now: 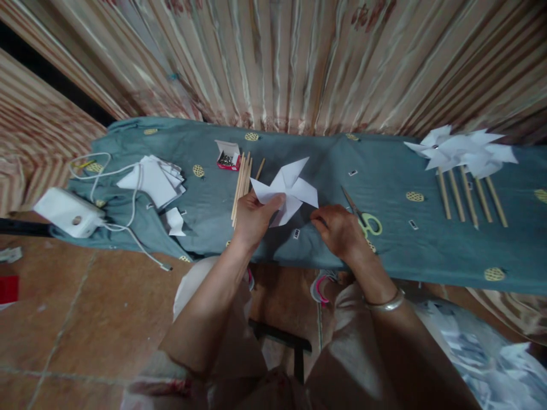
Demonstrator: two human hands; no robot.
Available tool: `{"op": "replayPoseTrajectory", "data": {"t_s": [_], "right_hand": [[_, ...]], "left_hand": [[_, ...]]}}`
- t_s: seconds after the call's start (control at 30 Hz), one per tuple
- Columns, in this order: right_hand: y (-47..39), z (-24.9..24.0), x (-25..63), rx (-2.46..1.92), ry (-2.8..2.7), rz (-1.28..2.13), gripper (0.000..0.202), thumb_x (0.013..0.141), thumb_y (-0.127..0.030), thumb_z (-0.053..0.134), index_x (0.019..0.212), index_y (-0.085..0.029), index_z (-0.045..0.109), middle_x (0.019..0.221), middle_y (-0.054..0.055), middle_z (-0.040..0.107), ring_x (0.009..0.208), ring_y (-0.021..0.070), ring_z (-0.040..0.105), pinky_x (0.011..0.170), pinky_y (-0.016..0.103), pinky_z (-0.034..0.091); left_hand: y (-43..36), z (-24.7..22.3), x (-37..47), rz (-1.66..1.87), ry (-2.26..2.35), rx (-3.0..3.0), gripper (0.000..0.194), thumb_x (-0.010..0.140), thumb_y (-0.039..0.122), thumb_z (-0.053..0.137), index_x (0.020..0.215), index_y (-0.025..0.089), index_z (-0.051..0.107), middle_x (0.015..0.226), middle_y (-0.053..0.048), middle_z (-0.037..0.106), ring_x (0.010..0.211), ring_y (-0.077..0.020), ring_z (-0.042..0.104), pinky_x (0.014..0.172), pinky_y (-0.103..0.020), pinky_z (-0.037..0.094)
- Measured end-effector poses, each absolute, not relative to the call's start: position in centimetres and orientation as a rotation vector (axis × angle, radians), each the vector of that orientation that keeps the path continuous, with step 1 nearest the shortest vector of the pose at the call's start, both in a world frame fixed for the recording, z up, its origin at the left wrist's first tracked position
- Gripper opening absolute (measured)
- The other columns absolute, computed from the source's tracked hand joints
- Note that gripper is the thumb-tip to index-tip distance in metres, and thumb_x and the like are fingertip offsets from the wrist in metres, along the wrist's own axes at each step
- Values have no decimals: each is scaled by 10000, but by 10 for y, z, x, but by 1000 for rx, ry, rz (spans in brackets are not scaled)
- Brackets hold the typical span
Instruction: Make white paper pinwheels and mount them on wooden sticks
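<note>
My left hand (253, 221) pinches a folded white paper pinwheel (290, 185) between thumb and fingers, its blades spread toward the far side of the bench. Just to the right, my right hand (339, 230) has its fingers closed, apart from the pinwheel; whatever they may hold is too small to make out. Scissors (354, 207) with light green handles lie beside my right hand, partly covered by it. Behind my left hand rest several wooden sticks (241, 185). A small open red-and-white box (229, 156) of shiny metal pins stands at their far end.
Pinwheels (468, 151) on sticks lie at the right of the cloth-covered bench (448, 250). Cut white paper (158, 183) is stacked at left, near a white device (70, 212) with a cable. A curtain (273, 74) hangs behind; a plastic bag (482, 347) sits lower right.
</note>
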State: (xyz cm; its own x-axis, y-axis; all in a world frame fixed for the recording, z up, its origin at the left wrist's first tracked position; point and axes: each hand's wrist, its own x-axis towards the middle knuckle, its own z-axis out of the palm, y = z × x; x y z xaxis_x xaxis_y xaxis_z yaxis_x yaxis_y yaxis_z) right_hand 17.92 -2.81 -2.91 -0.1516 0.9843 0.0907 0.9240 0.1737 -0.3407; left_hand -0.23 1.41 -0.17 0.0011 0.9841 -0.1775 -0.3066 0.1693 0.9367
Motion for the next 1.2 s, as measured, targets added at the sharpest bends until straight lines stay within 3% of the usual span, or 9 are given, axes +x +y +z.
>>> {"op": "replayPoseTrajectory", "data": {"t_s": [0.17,0.4,0.7,0.83,0.97,1.2], "right_hand": [[-40,-17,180,-1894,-2031,274,147,860,-162,547,825,-167,690,794,91,725,805,258,659,731,358,482],[-68,22,182,-1667,-1497,522,99,861,-295,624,906,-235,689,863,9,726,790,187,680,760,330,517],[-67,34,160,-1558,-1728,282,104,903,-232,560,885,-269,655,861,10,722,873,205,665,813,353,522],[-65,29,160,-1564,-1754,211,124,905,-217,546,882,-275,653,1079,37,702,1061,248,621,971,449,466],[-62,24,163,-1539,-1689,268,87,880,-245,582,852,-269,661,1384,35,529,1317,296,463,1086,519,388],[-58,18,168,-1511,-1602,428,52,847,-227,624,842,-253,667,1405,38,518,1371,283,432,1136,521,348]], "left_hand": [[12,-1,1,1211,1105,907,180,575,282,787,665,150,705,656,-13,709,578,-122,610,609,-254,499],[6,-3,7,1155,1092,1065,185,617,299,749,713,145,716,706,-19,714,626,-136,618,618,-262,497],[-4,-12,23,1093,990,1127,152,678,281,728,752,150,709,743,-19,713,664,-136,620,649,-260,494],[-6,-10,27,1080,962,1097,145,666,267,745,741,149,705,740,-12,710,665,-133,618,661,-260,497],[-8,-7,27,1046,953,1058,170,659,288,774,740,154,706,730,-7,712,663,-137,621,642,-256,498],[-9,-3,25,1036,918,1002,199,640,305,809,738,159,714,710,-1,713,654,-143,630,640,-263,516]]}}
